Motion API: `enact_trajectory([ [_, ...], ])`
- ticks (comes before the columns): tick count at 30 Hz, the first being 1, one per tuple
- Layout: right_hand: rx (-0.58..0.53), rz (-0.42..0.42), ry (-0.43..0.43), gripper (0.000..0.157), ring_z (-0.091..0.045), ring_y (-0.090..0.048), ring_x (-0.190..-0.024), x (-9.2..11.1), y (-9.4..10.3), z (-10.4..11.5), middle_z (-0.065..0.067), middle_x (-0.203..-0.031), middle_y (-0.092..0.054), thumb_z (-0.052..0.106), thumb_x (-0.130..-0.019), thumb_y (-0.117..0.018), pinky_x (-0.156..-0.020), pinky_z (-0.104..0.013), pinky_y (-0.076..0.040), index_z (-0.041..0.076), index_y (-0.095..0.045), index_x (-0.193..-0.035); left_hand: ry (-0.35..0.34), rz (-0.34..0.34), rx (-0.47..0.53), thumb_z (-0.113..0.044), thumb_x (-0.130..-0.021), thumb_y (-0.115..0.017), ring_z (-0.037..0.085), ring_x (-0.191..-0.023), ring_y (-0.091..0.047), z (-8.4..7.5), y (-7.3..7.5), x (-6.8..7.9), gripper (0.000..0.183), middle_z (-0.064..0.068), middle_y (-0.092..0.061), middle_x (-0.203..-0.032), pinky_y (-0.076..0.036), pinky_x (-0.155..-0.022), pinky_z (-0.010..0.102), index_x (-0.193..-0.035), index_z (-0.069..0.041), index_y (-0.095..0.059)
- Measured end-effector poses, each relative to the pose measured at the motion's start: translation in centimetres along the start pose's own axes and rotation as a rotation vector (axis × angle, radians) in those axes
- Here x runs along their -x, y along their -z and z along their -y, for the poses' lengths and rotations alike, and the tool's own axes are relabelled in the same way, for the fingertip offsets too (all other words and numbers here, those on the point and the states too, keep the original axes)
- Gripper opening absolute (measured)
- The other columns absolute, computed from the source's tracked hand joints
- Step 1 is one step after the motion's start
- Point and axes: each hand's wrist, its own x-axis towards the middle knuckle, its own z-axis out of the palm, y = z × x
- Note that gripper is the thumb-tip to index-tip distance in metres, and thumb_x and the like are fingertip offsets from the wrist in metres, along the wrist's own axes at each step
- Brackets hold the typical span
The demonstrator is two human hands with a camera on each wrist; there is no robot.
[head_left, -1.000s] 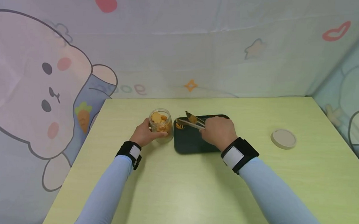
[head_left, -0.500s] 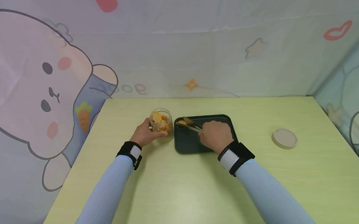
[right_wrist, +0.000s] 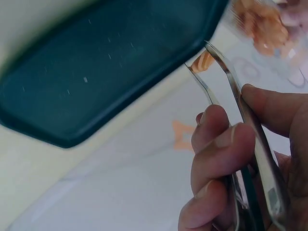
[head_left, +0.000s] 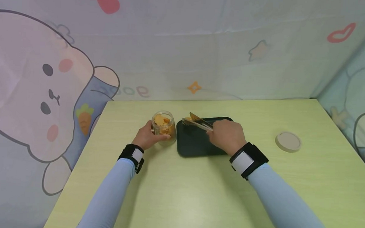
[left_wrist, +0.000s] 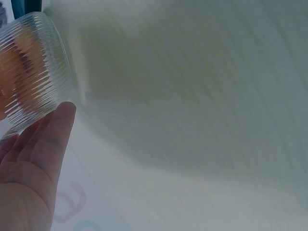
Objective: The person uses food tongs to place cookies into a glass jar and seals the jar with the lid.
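My left hand (head_left: pixel 148 137) grips a clear glass jar (head_left: pixel 172 137), thumb in front and fingers round its far side. Orange crackers (head_left: pixel 161 120) fill the jar, which stands uncapped against the left of a dark green tray (head_left: pixel 196 144). With my right hand (head_left: pixel 228 135) I hold metal tongs (head_left: pixel 205 127) over the tray's far left corner. Between the tong tips, one orange cracker piece (right_wrist: pixel 202 62) shows in the right wrist view. The left wrist view catches the ribbed jar (left_wrist: pixel 36 67) beside my fingers; the thumb is not visible there.
A round, pale lid (head_left: pixel 288 141) lies on the table (head_left: pixel 173 194) to the right of the tray. White crumbs (right_wrist: pixel 85 79) dot the tray. Behind the table hangs a printed cloth (head_left: pixel 178 53).
The tongs lowered onto the cracker piece in the tray's far left corner, then rose with it and shifted slightly right. My left hand and the jar have stayed in place.
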Motion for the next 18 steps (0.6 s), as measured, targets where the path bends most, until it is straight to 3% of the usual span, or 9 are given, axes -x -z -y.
enact_trajectory([
  [5,-0.046,-0.094,0.006,0.042,-0.018,-0.045,-0.047,0.2,2.7,0.0,0.0,-0.051,-0.042,0.032,-0.099,-0.066,-0.044,-0.031,-0.031,0.012,-0.054,-0.063,0.0,0.002,-0.005,-0.051,-0.08,-0.083,0.036,-0.13,-0.055,-0.3,0.2,0.1,0.095,0.019,-0.054,-0.145,-0.048,-0.106,0.05,-0.149,-0.004,-0.037],
  [9,-0.065,-0.168,0.042,0.036,-0.021,-0.049,-0.05,0.6,4.7,1.4,-0.002,-0.054,-0.049,0.033,-0.098,-0.066,-0.045,-0.035,-0.035,0.012,-0.058,-0.07,0.008,0.003,-0.002,-0.05,-0.081,-0.083,0.036,-0.132,-0.054,-0.4,0.3,0.2,0.095,0.019,-0.053,-0.146,-0.047,-0.107,0.051,-0.149,-0.004,-0.037],
  [14,-0.066,-0.148,0.094,0.035,-0.02,-0.051,-0.051,1.2,5.7,3.6,-0.001,-0.056,-0.051,0.035,-0.098,-0.066,-0.045,-0.035,-0.037,0.012,-0.058,-0.072,0.018,0.01,0.006,-0.051,-0.08,-0.083,0.037,-0.133,-0.053,-0.4,0.3,0.2,0.097,0.02,-0.052,-0.148,-0.046,-0.108,0.052,-0.15,-0.004,-0.036],
  [18,-0.052,-0.12,0.098,0.035,-0.019,-0.051,-0.05,1.4,5.5,4.3,0.0,-0.056,-0.051,0.035,-0.097,-0.065,-0.044,-0.034,-0.036,0.012,-0.059,-0.072,0.019,0.015,-0.002,-0.052,-0.08,-0.083,0.037,-0.133,-0.054,-0.3,0.2,0.1,0.098,0.02,-0.052,-0.149,-0.047,-0.108,0.051,-0.15,-0.004,-0.035],
])
